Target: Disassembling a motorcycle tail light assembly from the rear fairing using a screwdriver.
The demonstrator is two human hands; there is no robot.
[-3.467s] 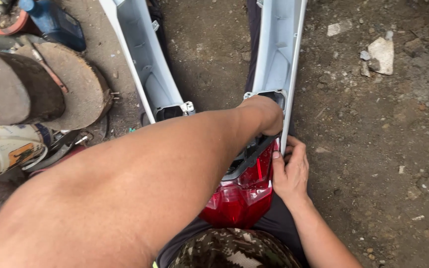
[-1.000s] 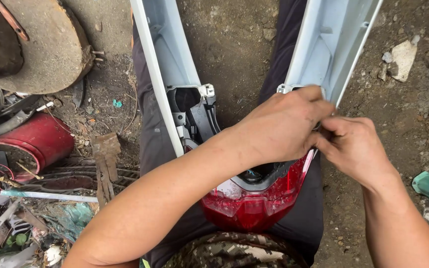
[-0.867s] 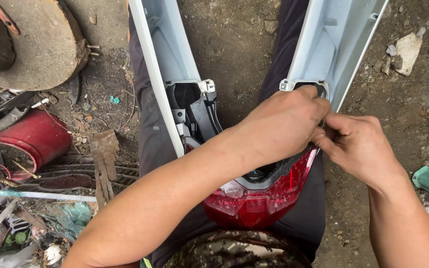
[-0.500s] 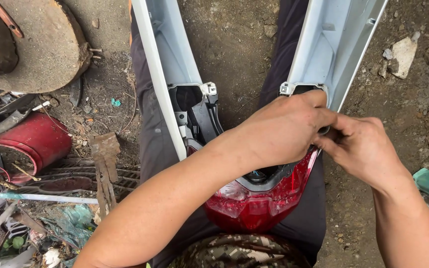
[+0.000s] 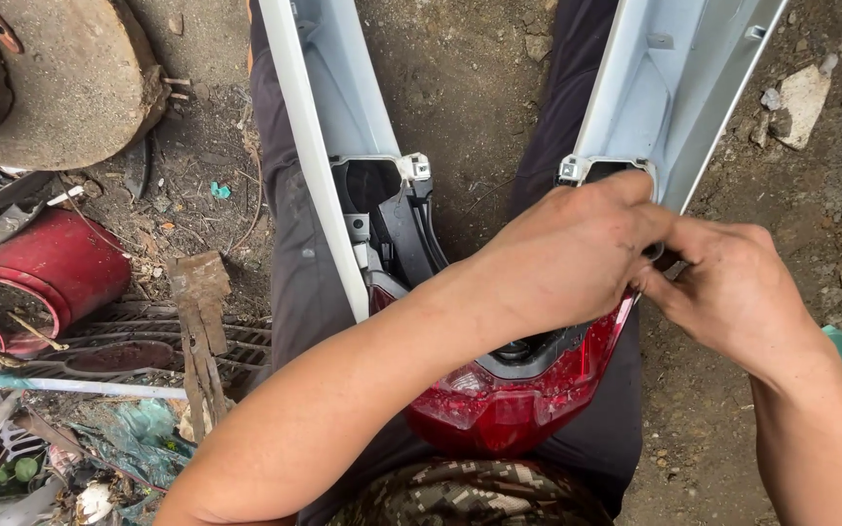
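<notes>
- Hands meet at the right white panel (image 5: 679, 93), above the red tail light (image 5: 514, 404) over the lap.
- Left hand (image 5: 567, 258) curls closed on the panel's lower end.
- Right hand (image 5: 733, 287) pinches there; what it holds is hidden.

Bare forearms, dark grey trousers (image 5: 294, 253), camouflage shirt (image 5: 470, 492).

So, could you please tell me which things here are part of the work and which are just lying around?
In hand: left hand, right hand, right white panel, left white panel, red tail light.

Lying about: red metal part, wood scrap, round stump, stone.
</notes>
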